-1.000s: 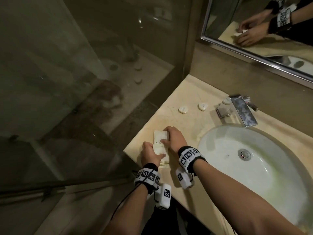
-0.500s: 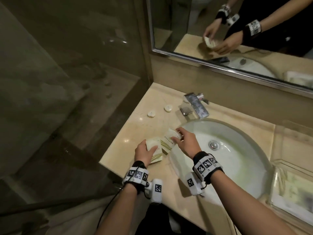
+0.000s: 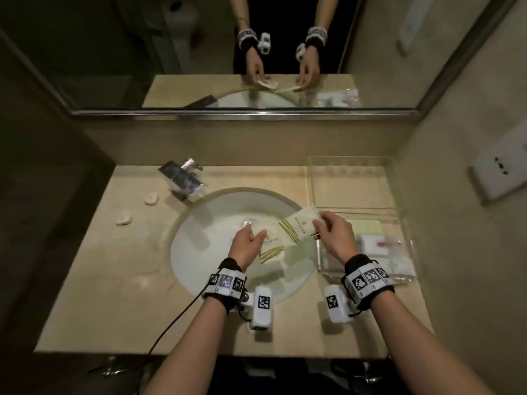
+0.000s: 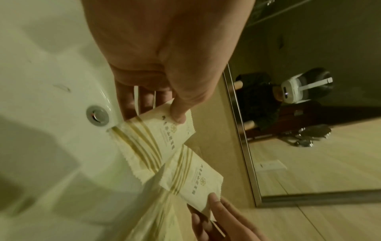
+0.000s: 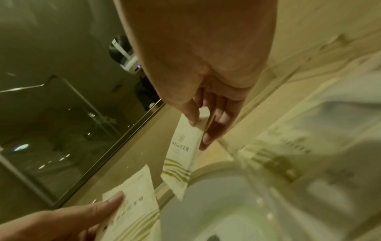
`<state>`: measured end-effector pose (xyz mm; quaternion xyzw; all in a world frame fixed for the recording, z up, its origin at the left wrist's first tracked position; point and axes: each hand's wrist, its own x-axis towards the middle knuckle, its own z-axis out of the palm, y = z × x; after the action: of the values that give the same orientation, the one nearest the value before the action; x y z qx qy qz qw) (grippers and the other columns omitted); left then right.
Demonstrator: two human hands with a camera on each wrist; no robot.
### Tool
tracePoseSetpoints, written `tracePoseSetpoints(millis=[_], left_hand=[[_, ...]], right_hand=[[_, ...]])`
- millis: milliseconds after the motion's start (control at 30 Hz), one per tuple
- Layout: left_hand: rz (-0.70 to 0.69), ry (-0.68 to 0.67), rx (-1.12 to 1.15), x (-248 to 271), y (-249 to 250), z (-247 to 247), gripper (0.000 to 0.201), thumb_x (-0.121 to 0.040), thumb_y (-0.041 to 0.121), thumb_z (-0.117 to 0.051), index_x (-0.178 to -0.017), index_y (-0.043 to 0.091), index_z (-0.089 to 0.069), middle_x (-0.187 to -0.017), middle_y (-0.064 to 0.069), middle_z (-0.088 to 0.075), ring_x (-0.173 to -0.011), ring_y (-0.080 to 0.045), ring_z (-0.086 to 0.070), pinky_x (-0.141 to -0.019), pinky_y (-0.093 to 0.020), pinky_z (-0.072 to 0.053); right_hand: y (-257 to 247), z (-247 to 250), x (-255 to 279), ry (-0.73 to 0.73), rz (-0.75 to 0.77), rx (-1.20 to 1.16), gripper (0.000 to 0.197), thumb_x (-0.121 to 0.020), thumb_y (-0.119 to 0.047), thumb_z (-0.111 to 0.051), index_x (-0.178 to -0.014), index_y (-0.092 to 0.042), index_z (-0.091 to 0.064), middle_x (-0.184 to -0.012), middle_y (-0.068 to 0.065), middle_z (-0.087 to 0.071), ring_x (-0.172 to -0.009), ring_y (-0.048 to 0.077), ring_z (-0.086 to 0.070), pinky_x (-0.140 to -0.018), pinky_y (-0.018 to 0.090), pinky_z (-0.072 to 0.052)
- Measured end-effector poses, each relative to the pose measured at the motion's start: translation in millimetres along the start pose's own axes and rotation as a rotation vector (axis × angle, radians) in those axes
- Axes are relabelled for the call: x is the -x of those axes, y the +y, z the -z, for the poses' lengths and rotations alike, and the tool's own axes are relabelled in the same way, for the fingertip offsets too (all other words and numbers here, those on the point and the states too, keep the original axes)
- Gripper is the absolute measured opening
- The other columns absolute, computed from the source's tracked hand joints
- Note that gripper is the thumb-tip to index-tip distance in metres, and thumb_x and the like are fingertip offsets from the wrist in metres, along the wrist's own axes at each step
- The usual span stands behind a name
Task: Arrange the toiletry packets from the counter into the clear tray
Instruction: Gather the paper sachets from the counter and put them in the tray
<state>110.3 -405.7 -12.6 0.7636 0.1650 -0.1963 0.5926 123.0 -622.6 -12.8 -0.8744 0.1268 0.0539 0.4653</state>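
Both hands hover over the white sink basin (image 3: pixel 205 246), each with a cream toiletry packet with gold stripes. My left hand (image 3: pixel 247 243) pinches one packet (image 3: pixel 271 246) between thumb and fingers; the left wrist view shows that packet (image 4: pixel 156 140) under the thumb. My right hand (image 3: pixel 330 232) pinches the end of a second packet (image 3: pixel 299 226), seen hanging down in the right wrist view (image 5: pixel 183 150). The clear tray (image 3: pixel 353 183) stands on the counter just right of the right hand, with several packets (image 3: pixel 379 246) lying in its near part.
A chrome faucet (image 3: pixel 182 178) stands at the basin's back left. Two small round white pieces (image 3: pixel 151 198) (image 3: pixel 124 218) lie on the beige counter (image 3: pixel 114 280) to the left. A mirror (image 3: pixel 228 52) runs along the back wall; a wall socket (image 3: pixel 499 172) sits right.
Both hands lifted packets off the left counter and carried them rightward over the basin. The stack has split into one packet per hand, and the view turned right, bringing the clear tray into sight.
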Motion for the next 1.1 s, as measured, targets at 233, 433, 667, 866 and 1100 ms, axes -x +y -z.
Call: tracePoseSetpoints(millis=[233,433,667,866,1100], left_hand=[[0.035,-0.1,0.107,-5.8,24.9,-71.1,0.027,-0.099,0.026,-0.045,-0.125,0.025,-0.04,-0.11,-0.016,-0.063,-0.089,-0.031,-0.07,-0.06,-0.046,-0.061],[-0.021,-0.048,0.036,-12.2,24.9,-92.6,0.039,-0.093,0.016,-0.058,-0.127,0.01,-0.042,-0.115,-0.021,-0.061,-0.086,-0.032,-0.067,-0.049,-0.029,-0.059],[-0.03,-0.035,0.022,-18.7,21.9,-93.6,0.036,-0.092,0.012,-0.058,-0.126,0.009,-0.044,-0.115,-0.019,-0.062,-0.084,-0.03,-0.067,-0.053,-0.03,-0.06],[-0.043,-0.015,0.007,-22.9,18.8,-89.2,0.035,-0.093,0.013,-0.057,-0.125,0.009,-0.045,-0.113,-0.019,-0.061,-0.083,-0.029,-0.067,-0.051,-0.028,-0.059],[-0.049,-0.026,-0.007,-28.1,13.4,-89.0,0.032,-0.092,0.013,-0.058,-0.122,0.006,-0.047,-0.107,-0.016,-0.061,-0.077,-0.026,-0.066,-0.052,-0.029,-0.059]], right_hand=[[53.4,74.7,-6.9,0.223,-0.148,-0.067,0.031,-0.093,-0.016,-0.059,-0.122,-0.005,-0.062,-0.114,0.011,-0.069,-0.093,0.022,-0.064,-0.085,0.031,-0.052],[73.6,93.0,-19.9,0.227,-0.298,-0.116,0.037,-0.091,-0.011,-0.062,-0.126,-0.004,-0.053,-0.12,0.016,-0.064,-0.107,0.029,-0.062,-0.085,0.029,-0.046],[79.7,72.4,-40.4,0.066,-0.336,-0.062,0.031,-0.084,-0.009,-0.07,-0.113,-0.005,-0.058,-0.108,0.015,-0.069,-0.096,0.028,-0.066,-0.087,0.036,-0.053],[83.2,60.1,-54.2,0.054,-0.354,0.012,0.027,-0.077,-0.015,-0.077,-0.093,-0.015,-0.055,-0.105,0.014,-0.07,-0.096,0.03,-0.067,-0.088,0.043,-0.055],[82.7,63.5,-53.7,0.029,-0.283,0.219,0.047,-0.076,-0.03,-0.08,-0.107,-0.007,-0.053,-0.109,0.01,-0.061,-0.101,0.028,-0.06,-0.083,0.036,-0.05]])
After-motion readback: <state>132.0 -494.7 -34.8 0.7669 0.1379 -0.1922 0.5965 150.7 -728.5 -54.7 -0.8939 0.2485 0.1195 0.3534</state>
